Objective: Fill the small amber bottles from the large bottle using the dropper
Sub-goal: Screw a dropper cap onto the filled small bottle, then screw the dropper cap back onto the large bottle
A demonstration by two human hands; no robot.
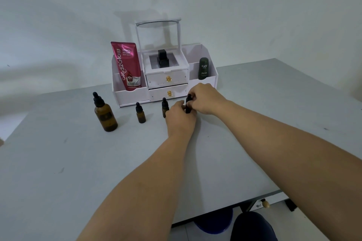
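On the grey table (pixel 58 162), left to right: large amber bottle (pixel 105 113), capped, upright; first small bottle (pixel 140 114); second small bottle (pixel 165 106); third small bottle (pixel 188 108), long axis vertical, gripped low by left hand (pixel 180 118), fingers curled, while right hand (pixel 204 98) pinches its dropper cap (pixel 189 97); the large amber bottle stands well apart, nearer the left hand

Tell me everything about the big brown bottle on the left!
The large amber glass bottle is round and see-through brown, with a darker band across its middle. On top sits a black dropper cap with a rubber-looking bulb, so it is closed. It stands upright on the grey table, to the left of the small amber bottles and in front of the white organiser. Only the table touches it.
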